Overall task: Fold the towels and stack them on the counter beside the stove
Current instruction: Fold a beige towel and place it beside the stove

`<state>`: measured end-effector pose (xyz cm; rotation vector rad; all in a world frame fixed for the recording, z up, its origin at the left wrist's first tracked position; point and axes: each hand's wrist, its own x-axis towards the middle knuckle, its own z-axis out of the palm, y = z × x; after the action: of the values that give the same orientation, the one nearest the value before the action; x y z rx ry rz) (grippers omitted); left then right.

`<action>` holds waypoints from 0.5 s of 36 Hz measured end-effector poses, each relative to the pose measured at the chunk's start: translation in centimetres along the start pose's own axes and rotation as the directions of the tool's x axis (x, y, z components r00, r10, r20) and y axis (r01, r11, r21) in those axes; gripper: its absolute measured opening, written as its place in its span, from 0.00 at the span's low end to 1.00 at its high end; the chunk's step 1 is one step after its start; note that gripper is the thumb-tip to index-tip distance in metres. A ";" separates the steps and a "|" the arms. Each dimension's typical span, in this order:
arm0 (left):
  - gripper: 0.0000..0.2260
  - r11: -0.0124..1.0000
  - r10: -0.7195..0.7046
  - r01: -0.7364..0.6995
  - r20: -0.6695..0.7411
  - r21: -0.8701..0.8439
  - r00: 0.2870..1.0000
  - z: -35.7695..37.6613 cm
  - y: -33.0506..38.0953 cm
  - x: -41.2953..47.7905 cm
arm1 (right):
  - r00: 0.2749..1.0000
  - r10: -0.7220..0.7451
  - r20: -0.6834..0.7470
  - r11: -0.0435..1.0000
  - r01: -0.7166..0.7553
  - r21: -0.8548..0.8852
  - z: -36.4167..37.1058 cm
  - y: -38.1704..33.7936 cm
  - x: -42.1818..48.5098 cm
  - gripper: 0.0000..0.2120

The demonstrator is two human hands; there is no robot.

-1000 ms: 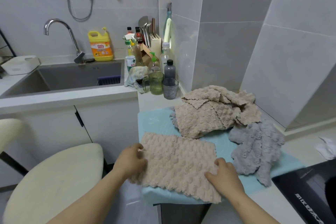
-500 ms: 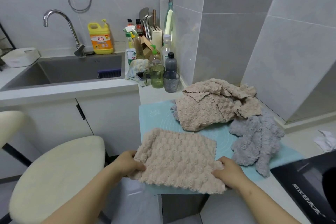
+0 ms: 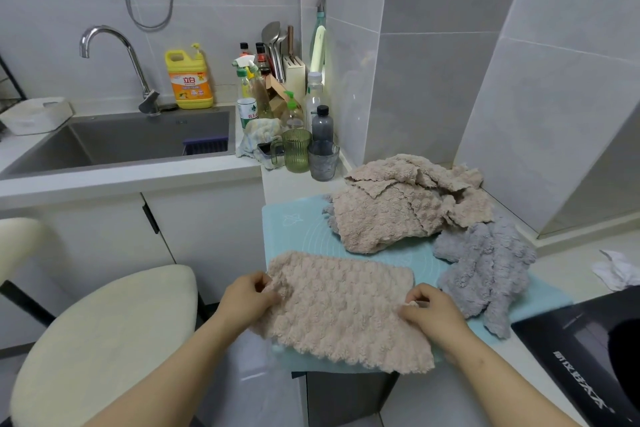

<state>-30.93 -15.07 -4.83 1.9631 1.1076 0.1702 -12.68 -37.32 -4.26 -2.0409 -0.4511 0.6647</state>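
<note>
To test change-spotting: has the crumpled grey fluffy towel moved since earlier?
No; the grey fluffy towel still covers the right side of the light blue mat.

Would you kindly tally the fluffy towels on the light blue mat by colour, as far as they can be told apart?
Beige: 2, the flat beige fluffy towel and the crumpled beige fluffy heap, which may hide more.
Grey: 1, the crumpled grey fluffy towel.
Total: 3 visible.

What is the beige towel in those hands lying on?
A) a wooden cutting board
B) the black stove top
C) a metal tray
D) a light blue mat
D: the beige towel, pinched by the left hand and right hand, lies on the light blue mat showing around it.
</note>
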 end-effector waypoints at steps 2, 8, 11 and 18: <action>0.06 1.000 -0.028 0.028 0.004 0.000 1.000 0.2 0.1 0.4 | 0.997 0.076 -0.006 0.992 -0.075 0.102 0.1 0.2 0.5 0.08; 0.08 0.984 -0.130 0.129 0.003 0.122 0.991 0.4 0.0 1.3 | 0.985 0.070 -0.155 0.989 -0.089 -0.116 0.2 1.2 1.6 0.10; 0.08 0.976 -0.145 0.143 -0.001 0.163 0.989 0.3 -0.1 1.5 | 0.982 -0.030 -0.187 0.945 -0.033 -0.324 0.0 0.9 1.5 0.09; 0.05 0.994 -0.069 0.067 -0.019 -0.089 0.997 -0.8 1.2 2.5 | 0.986 -0.106 -0.129 0.973 0.076 -0.216 -0.8 -0.7 2.1 0.06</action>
<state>-29.06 -12.94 -4.10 1.8471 1.1601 0.2014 -10.59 -36.37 -3.84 -2.2343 -0.5486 0.4296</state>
